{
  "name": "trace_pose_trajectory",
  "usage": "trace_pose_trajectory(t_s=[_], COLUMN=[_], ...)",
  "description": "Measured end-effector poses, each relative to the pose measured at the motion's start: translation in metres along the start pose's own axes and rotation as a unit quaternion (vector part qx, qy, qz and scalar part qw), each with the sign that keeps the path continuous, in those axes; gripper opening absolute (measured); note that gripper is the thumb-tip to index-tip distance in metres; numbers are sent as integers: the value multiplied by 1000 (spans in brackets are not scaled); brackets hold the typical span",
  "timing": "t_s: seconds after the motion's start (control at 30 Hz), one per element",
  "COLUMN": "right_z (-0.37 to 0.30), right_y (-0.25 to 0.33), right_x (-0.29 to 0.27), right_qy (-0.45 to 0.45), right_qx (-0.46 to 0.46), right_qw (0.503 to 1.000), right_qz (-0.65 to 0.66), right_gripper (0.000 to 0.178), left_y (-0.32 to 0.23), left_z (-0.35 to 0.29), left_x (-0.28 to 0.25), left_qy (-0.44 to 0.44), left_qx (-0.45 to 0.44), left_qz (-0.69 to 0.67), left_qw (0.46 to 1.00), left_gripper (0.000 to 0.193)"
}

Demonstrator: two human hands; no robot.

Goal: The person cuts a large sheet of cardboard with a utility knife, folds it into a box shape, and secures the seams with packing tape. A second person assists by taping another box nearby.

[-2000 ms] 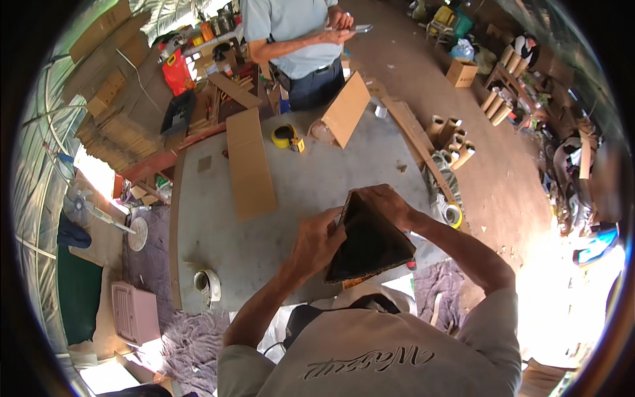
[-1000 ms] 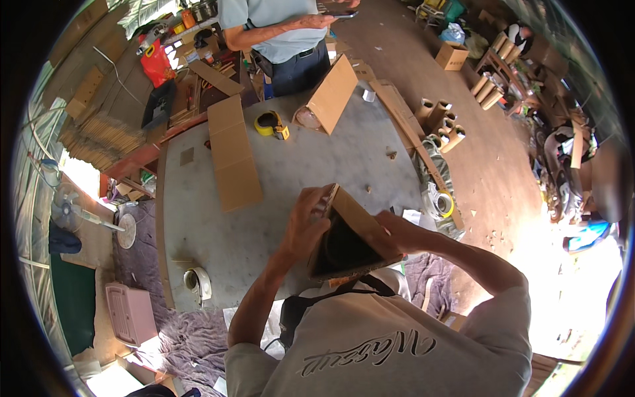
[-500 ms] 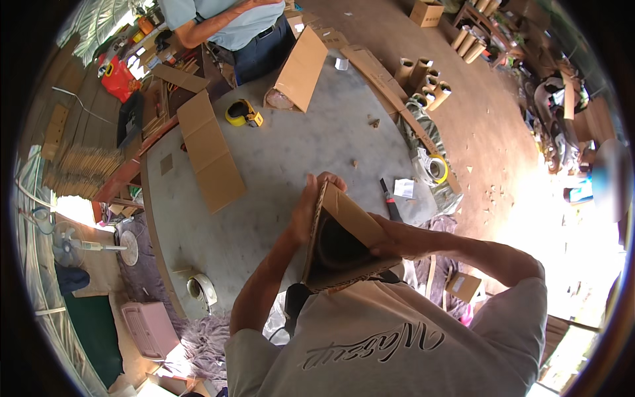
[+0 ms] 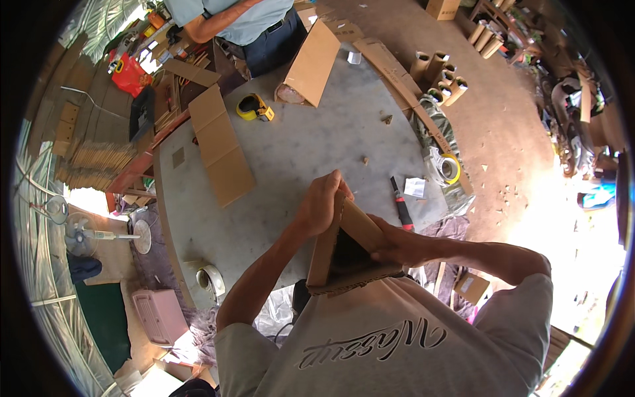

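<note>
A triangular cardboard tube [image 4: 320,263] is held close in front of my shirt, its dark open end facing up toward me. My left hand [image 4: 323,204] is closed over the far left corner, fingers curled round the edge. On the right wall rests my right hand [image 4: 398,242], gripping with the thumb at the opening's rim. The fingers under the tube are hidden. Just beyond my right hand lies a red and black utility knife [image 4: 402,204] on the grey table [image 4: 291,152]. Beside the knife is a small white paper [image 4: 415,187].
Flat folded cardboard [image 4: 221,149], a yellow tape measure [image 4: 254,107] and another triangular cardboard piece [image 4: 316,63] lie farther back. Tape rolls sit at the right [image 4: 450,169] and near left [image 4: 210,280]. A co-worker [image 4: 264,40] stands across the table. Cardboard tubes [image 4: 438,73] stand beyond.
The triangular tube has tilted, so more of its left wall shows. My left hand has shifted to its far corner. The whole view has moved slightly; my right hand keeps its grip.
</note>
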State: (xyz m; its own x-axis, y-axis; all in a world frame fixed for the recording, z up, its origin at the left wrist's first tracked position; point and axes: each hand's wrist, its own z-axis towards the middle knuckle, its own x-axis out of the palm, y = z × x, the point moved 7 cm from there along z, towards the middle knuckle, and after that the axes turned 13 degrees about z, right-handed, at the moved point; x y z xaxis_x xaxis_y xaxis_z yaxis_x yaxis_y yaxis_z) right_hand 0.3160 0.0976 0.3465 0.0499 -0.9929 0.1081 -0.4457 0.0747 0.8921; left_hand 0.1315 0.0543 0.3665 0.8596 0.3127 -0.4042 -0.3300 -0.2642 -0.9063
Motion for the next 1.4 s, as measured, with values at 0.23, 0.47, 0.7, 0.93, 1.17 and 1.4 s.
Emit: trace_pose_trajectory(t_s=[0.23, 0.47, 0.7, 0.93, 1.17, 1.4], right_z=[1, -2, -40, -14, 23, 29], right_y=[6, 17, 19, -28, -20, -17], right_x=[-5, -5, -9, 7, 13, 16], right_qy=[-10, -47, -57, -231, -266, -284], right_qx=[-2, 1, -148, -227, -223, -199], right_qw=[999, 998, 985, 944, 931, 938], right_qz=[-31, -40, 69, 69, 114, 17], right_gripper=[90, 88, 90, 93, 76, 78], left_y=[-33, -35, -35, -17, -3, 25], left_z=[1, 3, 13, 34, 54, -13], left_x=[-5, -7, -10, -3, -41, -54], left_qy=[-88, -113, -88, -37, -76, -45], left_qx=[57, 100, 70, 35, 66, -12], left_qz=[213, 274, 181, 114, 102, 48], left_qw=[971, 950, 977, 992, 990, 998], left_gripper=[47, 44, 47, 52, 47, 60])
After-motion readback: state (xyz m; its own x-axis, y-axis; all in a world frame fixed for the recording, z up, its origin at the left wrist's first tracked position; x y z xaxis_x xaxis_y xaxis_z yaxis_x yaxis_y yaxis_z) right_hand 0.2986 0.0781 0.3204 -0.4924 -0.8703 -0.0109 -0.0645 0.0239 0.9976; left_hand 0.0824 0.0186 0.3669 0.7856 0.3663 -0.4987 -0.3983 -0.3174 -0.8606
